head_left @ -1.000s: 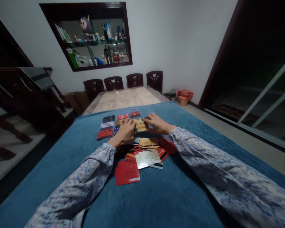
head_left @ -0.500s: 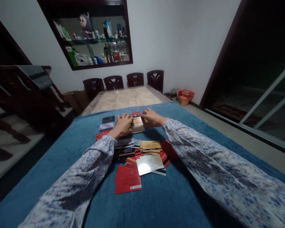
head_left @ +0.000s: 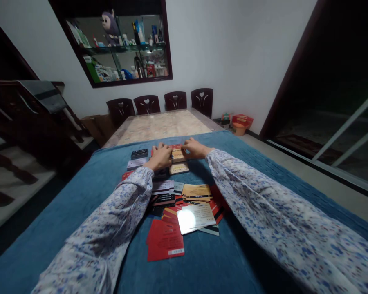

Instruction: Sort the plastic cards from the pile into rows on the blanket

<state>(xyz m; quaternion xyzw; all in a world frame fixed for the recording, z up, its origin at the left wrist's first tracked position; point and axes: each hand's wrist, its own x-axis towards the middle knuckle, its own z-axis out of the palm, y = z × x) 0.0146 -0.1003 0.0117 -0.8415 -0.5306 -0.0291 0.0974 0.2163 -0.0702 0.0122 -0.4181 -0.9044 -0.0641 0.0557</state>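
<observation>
My left hand [head_left: 162,156] and my right hand [head_left: 195,148] are closed on opposite ends of a small stack of gold cards [head_left: 178,154]. Some fingertips are hidden behind the cards. Red cards [head_left: 175,146] show just beyond them. A stack of pale cards [head_left: 179,168] lies nearer, in front of the gold ones. To the left of my left hand sit a black card stack [head_left: 140,153] and a light purple card stack [head_left: 137,164]. My left wrist partly covers dark cards and a red pile.
Loose cards spread nearer me: gold cards [head_left: 197,191], black cards [head_left: 166,199], white cards [head_left: 196,218] with a bright glare, and red cards [head_left: 165,241]. A blue cloth [head_left: 88,212] covers the near table. Chairs [head_left: 202,102] stand at the far end.
The gold cards have moved slightly away from me, held by both hands, and the pale stack in front now shows apart from them. My view has tilted down slightly.
</observation>
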